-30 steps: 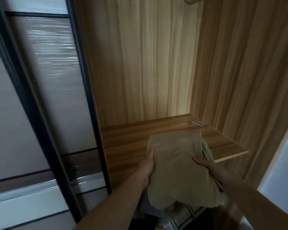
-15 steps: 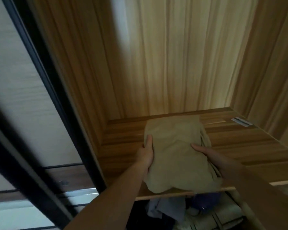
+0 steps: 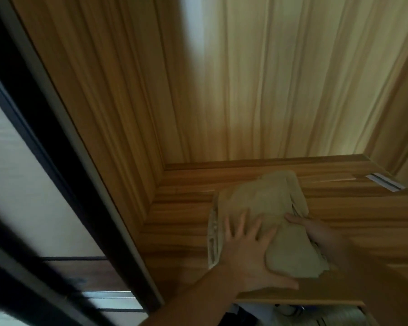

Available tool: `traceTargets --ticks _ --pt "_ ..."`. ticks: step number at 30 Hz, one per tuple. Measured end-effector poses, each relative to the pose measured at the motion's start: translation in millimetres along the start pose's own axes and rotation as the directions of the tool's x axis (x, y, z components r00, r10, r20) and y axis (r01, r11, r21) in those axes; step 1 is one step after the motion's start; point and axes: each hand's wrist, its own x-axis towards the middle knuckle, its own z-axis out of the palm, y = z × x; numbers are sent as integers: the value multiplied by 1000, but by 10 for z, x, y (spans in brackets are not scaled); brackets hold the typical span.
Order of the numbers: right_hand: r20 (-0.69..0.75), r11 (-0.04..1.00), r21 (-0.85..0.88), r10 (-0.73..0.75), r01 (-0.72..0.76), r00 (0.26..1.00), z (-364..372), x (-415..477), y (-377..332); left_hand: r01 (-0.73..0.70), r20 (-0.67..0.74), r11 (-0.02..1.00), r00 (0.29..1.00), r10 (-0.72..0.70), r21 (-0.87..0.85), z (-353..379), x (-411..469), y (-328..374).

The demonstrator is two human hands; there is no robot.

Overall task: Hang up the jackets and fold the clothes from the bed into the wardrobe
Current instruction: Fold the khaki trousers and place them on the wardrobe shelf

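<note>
Item: folded garment [image 3: 266, 208], khaki-beige cloth, laid on the wooden shelf [image 3: 179, 212] of the wardrobe, toward the shelf's middle, its near edge close to the shelf's front lip. Loose layered edges are seen along the garment's left side and at its right.

Left hand [image 3: 243, 252]: laid flat on the near-left part of the garment, fingers [image 3: 242, 222] straight and spread, pressing down; nothing is gripped.

Right hand [image 3: 316, 234]: blurred, resting against the garment's right side; fingers appear extended along the cloth, though whether any fold is pinched cannot be told.

Label [image 3: 384, 182]: small white strip, set on the shelf well to the right of the garment, near the back corner.

Sliding door frame [image 3: 64, 161]: dark, standing left of the shelf.

Handling: the garment is judged light, soft and limp, without stiffness; folds are likely to slip open if it is dragged by one edge. Hold is best taken from both long sides at once, palms flat, or from beneath, so that the stack is kept together.
</note>
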Motion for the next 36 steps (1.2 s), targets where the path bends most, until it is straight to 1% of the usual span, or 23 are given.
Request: traceTargets --ticks 2,5,7,10,13,15,17,18,19,20,21,22,23,24,27,28,29,32,36 --pt "22 998 53 -31 30 999 31 64 -11 -25 -7 999 1000 26 46 57 2 -1" --pt "72 988 138 -76 66 994 93 133 -81 -35 -75 997 996 40 74 5 -7 -94" --pt "115 982 168 -107 87 988 167 211 -167 -42 -137 992 989 59 123 -49 -4 -159" --pt "195 970 201 -173 133 965 371 361 -365 25 -237 984 971 18 178 -166 39 -288" --pt "271 959 257 -189 119 944 551 521 -620 48 -342 966 939 43 253 -352 164 -440" --pt "335 953 290 -188 89 923 645 627 -790 70 -436 954 897 67 291 -416 256 -535" --pt "385 958 279 -171 62 907 739 788 -897 122 -487 954 873 28 274 -440 344 -617" --pt "372 971 236 -136 48 918 801 870 -914 157 -478 956 878 -21 246 -454 391 -665" --pt "344 986 164 -88 33 935 863 958 -893 216 -435 957 893 -114 192 -461 433 -708" --pt "287 998 48 -42 30 957 908 1034 -843 296 -336 947 911 -239 128 -456 478 -749" --pt "238 995 -94 -12 36 971 936 1117 -771 377 -210 923 911 -356 71 -429 523 -787" --pt "208 972 -231 10 40 978 953 1180 -679 451 -68 892 891 -448 30 -390 553 -817" --pt "181 935 -351 12 53 983 973 1214 -597 496 30 868 868 -496 6 -332 576 -838" --pt "147 907 -413 -20 80 989 1001 1172 -564 514 66 858 856 -513 -3 -273 597 -847" --pt "68 878 -437 -183 195 981 1057 1005 -563 523 43 852 851 -524 28 -181 625 -864" --pt "73 877 -431 -200 211 977 1063 990 -557 528 20 849 849 -529 35 -162 632 -871" --pt "101 879 -420 -201 225 974 1080 979 -550 535 -4 844 845 -535 31 -144 641 -884" --pt "136 898 -405 -129 174 982 1131 1070 -503 570 -15 821 821 -570 8 -138 669 -918" --pt "127 916 -336 -184 217 975 1369 1130 -482 650 39 759 758 -651 33 -262 743 -851"
